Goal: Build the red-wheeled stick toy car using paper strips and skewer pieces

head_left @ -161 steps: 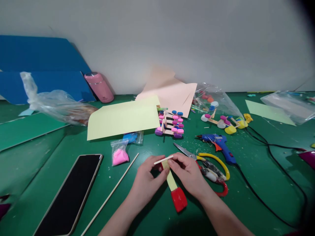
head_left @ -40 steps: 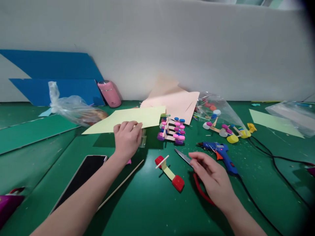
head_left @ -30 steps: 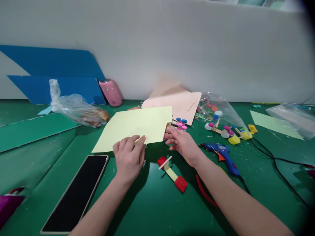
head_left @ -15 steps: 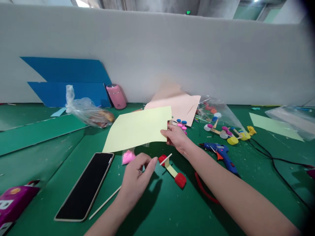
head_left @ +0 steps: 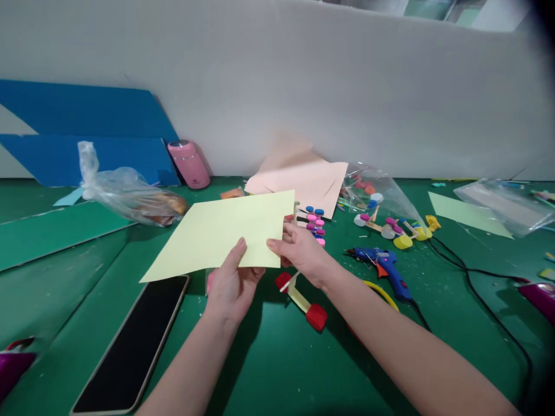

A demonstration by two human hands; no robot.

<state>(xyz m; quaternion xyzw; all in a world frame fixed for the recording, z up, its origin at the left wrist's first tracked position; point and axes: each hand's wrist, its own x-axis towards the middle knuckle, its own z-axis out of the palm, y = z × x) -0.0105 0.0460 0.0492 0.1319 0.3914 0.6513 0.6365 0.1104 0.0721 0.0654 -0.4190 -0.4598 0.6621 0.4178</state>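
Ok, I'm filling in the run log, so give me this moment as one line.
left hand: holding yellow paper, near edge | right hand: holding yellow paper, right edge | table: red-ended strip, phone, glue gun

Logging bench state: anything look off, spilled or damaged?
One thing: the glue gun, on the right, lies on its side on the green table, no stand visible, apparently with a small red light lit; odd if it's hot. The yellow sheet in the left hand and right hand looks whole; no spill visible.
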